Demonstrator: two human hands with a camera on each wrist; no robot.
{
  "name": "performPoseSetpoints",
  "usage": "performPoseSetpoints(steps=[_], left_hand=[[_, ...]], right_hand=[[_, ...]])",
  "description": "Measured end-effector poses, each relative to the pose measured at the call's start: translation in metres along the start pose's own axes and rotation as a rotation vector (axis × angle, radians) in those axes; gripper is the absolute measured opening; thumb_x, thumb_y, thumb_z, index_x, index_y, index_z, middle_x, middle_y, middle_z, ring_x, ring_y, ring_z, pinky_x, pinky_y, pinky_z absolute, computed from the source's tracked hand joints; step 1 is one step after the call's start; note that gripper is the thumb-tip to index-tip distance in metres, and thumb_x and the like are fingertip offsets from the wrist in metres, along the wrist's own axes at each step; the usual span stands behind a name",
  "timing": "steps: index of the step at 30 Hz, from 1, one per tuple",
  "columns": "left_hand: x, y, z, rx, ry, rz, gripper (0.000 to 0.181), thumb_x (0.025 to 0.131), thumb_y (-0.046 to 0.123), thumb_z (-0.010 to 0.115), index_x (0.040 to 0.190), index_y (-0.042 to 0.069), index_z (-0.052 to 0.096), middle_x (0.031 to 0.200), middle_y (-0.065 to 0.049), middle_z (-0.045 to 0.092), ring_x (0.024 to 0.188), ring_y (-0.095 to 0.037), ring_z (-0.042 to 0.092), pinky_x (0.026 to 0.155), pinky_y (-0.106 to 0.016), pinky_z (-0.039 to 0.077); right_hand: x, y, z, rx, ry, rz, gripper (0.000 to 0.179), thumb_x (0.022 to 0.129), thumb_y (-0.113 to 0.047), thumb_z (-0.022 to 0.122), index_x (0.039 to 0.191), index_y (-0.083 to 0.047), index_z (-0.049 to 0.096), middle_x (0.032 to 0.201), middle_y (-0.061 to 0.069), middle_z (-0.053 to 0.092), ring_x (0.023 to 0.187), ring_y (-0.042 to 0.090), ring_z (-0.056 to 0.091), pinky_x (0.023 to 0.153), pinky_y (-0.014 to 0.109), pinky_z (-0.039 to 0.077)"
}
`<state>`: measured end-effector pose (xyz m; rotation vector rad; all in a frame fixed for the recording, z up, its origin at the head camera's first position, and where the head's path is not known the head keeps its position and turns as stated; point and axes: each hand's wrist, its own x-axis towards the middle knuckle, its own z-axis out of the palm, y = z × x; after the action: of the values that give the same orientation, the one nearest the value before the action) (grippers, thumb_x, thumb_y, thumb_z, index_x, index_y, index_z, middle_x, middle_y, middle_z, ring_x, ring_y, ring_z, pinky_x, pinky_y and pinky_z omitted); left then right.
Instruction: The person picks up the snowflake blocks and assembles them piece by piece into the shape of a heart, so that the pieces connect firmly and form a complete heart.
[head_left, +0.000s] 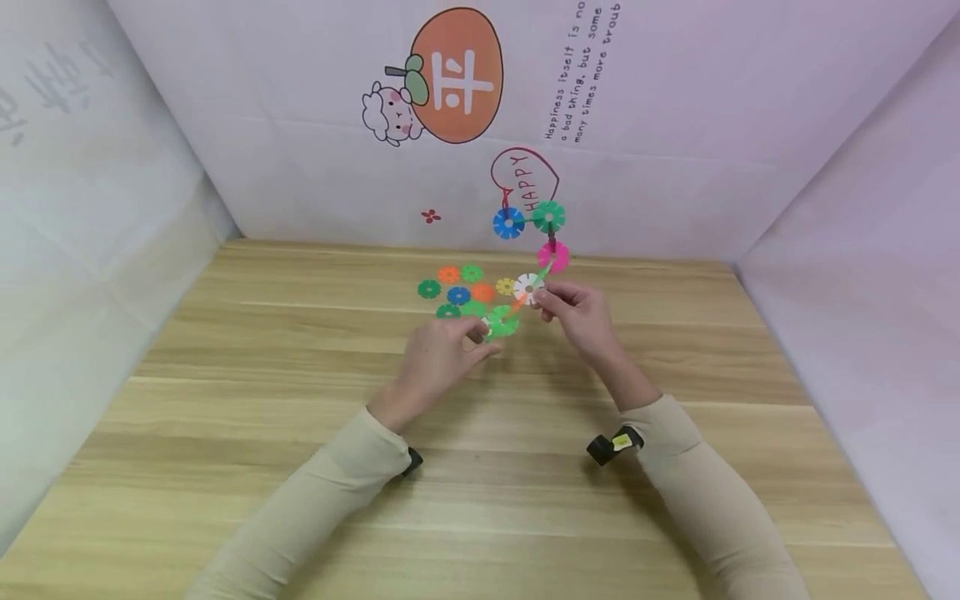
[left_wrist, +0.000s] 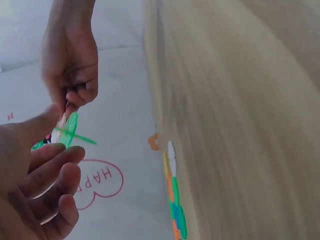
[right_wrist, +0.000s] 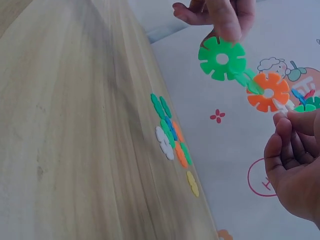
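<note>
A chain of slotted flower-shaped plastic discs is held above the table in the head view. It runs from a blue disc (head_left: pixel 508 222) through a teal-green disc (head_left: pixel 550 217), a pink disc (head_left: pixel 553 257) and a white disc (head_left: pixel 528 288) to a light-green disc (head_left: pixel 504 322). Finger and thumb of my right hand (head_left: pixel 581 318) pinch the white disc. My left hand (head_left: pixel 438 354) is at the chain's near end, fingertips right at the light-green disc's rim, thumb spread apart. In the right wrist view, an orange disc (right_wrist: pixel 257 101) links into the chain between the hands.
Several loose discs lie on the wooden table (head_left: pixel 300 333) beyond my left hand, among them an orange disc (head_left: pixel 449 274), a dark-green disc (head_left: pixel 429 289) and a yellow disc (head_left: pixel 506 287). A printed white cloth wall (head_left: pixel 300 167) rises at the table's back edge.
</note>
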<state>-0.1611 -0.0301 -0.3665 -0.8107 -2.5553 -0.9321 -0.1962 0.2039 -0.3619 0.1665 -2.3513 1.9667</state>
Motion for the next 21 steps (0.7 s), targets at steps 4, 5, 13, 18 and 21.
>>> performPoseSetpoints(steps=[4, 5, 13, 18, 21], left_hand=[[0.006, -0.007, -0.007, -0.159, -0.036, -0.179, 0.030, 0.088, 0.046, 0.077, 0.091, 0.016, 0.076, 0.079, 0.009, 0.070, 0.059, -0.007, 0.057, 0.050, -0.026, 0.046], [0.008, -0.010, -0.008, -0.222, -0.034, -0.231, 0.029, 0.089, 0.046, 0.076, 0.092, 0.017, 0.076, 0.079, 0.009, 0.069, 0.062, -0.008, 0.058, 0.051, -0.027, 0.048], [0.035, -0.022, -0.020, -0.874, -0.018, -0.543, 0.037, 0.095, 0.046, 0.068, 0.103, 0.010, 0.075, 0.095, -0.010, 0.074, 0.053, -0.018, 0.053, 0.045, -0.022, 0.039], [0.053, -0.019, -0.024, -1.204, -0.070, -0.726, 0.053, 0.094, 0.056, 0.063, 0.117, 0.009, 0.070, 0.110, -0.009, 0.073, 0.057, -0.014, 0.052, 0.051, -0.021, 0.043], [0.062, -0.016, -0.025, -1.427, -0.112, -0.802, 0.056, 0.098, 0.055, 0.056, 0.125, 0.006, 0.066, 0.110, -0.005, 0.073, 0.056, -0.012, 0.048, 0.050, -0.020, 0.037]], right_hand=[[0.002, 0.001, -0.005, 0.012, -0.039, -0.011, 0.024, 0.098, -0.011, 0.067, 0.105, 0.012, 0.069, 0.080, 0.003, 0.067, 0.071, 0.012, 0.058, 0.078, 0.026, 0.051], [0.002, 0.002, -0.006, 0.014, -0.051, -0.015, 0.024, 0.099, -0.011, 0.066, 0.104, 0.012, 0.069, 0.080, 0.003, 0.066, 0.071, 0.013, 0.058, 0.079, 0.026, 0.051], [0.004, 0.007, -0.011, 0.087, -0.166, -0.006, 0.018, 0.100, -0.010, 0.064, 0.097, 0.007, 0.068, 0.080, 0.005, 0.063, 0.077, 0.017, 0.058, 0.082, 0.028, 0.053], [0.005, 0.011, -0.011, 0.173, -0.259, 0.011, 0.013, 0.101, -0.007, 0.061, 0.096, 0.002, 0.069, 0.085, 0.008, 0.062, 0.082, 0.019, 0.058, 0.085, 0.029, 0.053], [0.005, 0.013, -0.011, 0.223, -0.305, 0.020, 0.014, 0.102, -0.005, 0.059, 0.097, -0.001, 0.071, 0.087, 0.010, 0.062, 0.083, 0.019, 0.058, 0.086, 0.030, 0.052]])
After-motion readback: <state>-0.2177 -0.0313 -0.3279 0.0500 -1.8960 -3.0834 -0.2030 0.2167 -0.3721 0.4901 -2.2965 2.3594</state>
